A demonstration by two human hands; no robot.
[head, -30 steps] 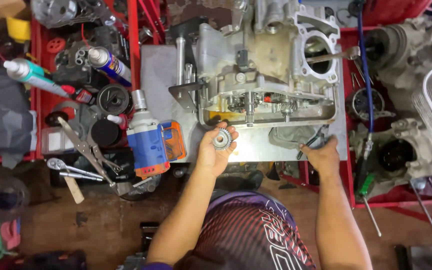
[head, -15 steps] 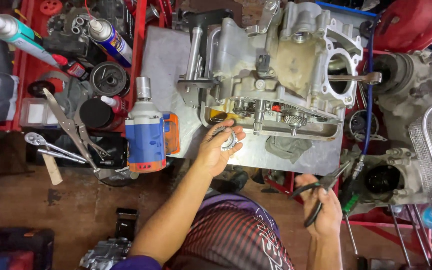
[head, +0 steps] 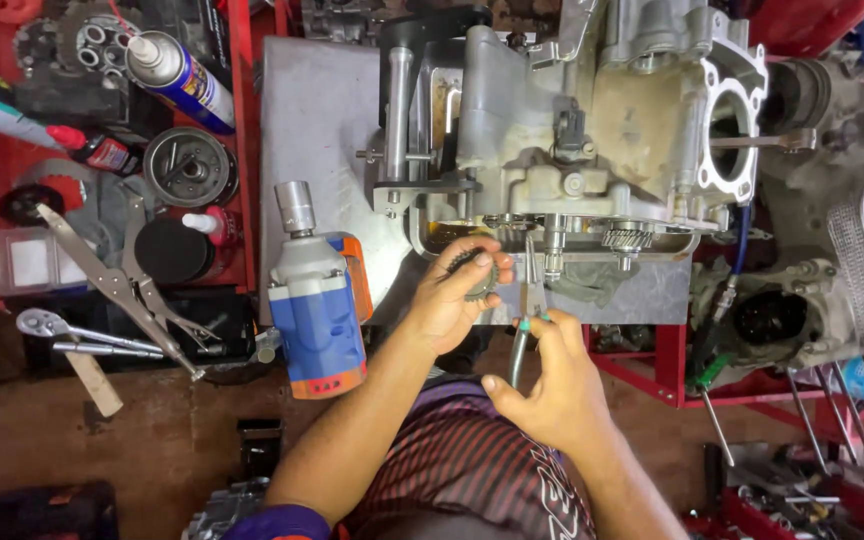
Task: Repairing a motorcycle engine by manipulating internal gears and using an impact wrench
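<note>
Gear point(head: 476, 275), small and toothed, sits gripped in the left hand point(head: 447, 300) at the bench's point(head: 322, 110) front edge beneath the engine point(head: 592, 130), while the right hand point(head: 552, 385) clasps pliers point(head: 527, 310) just beside it.

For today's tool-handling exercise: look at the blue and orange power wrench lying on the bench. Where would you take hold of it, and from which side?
Probably by the orange handle of the power wrench, coming from its right side. The wrench lies flat with the silver socket end pointing away from the person, and the handle juts toward the left hand, which holds a gear. The blue body looks too bulky to wrap.
</note>
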